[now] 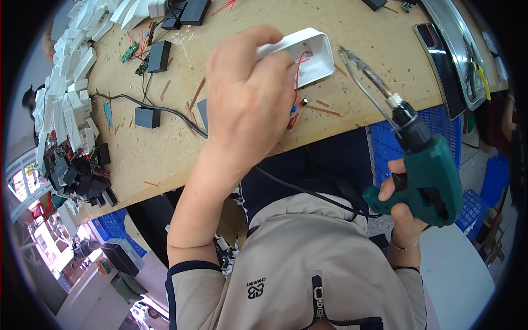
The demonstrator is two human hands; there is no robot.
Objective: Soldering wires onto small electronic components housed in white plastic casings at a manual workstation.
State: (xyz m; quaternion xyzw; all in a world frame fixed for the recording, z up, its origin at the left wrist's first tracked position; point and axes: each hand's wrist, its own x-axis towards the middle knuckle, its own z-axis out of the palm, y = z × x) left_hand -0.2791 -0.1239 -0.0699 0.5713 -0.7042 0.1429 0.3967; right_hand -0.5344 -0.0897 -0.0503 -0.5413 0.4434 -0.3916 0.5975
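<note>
My left hand (242, 99) is closed on a white plastic housing (316, 65), tilted with its open side toward the right. A thin red wire (297, 82) runs out of the housing toward a small circuit board with components (295, 116), which shows under my fingers; how the fingers hold that board is hidden. My right hand (406, 220) grips a green soldering gun (440, 176) by its handle, with the index finger at the trigger. Its tip and the thin metal tube beside it point up and left, to the right of the housing and apart from it.
White plastic housings (71, 110) pile up along the table's left side, above black parts (71, 176). Black boxes (159, 56) with wired green boards (130, 52) lie nearby. A black cord (176, 113) crosses the table. At right are a phone (440, 69) and a clear tray (465, 49).
</note>
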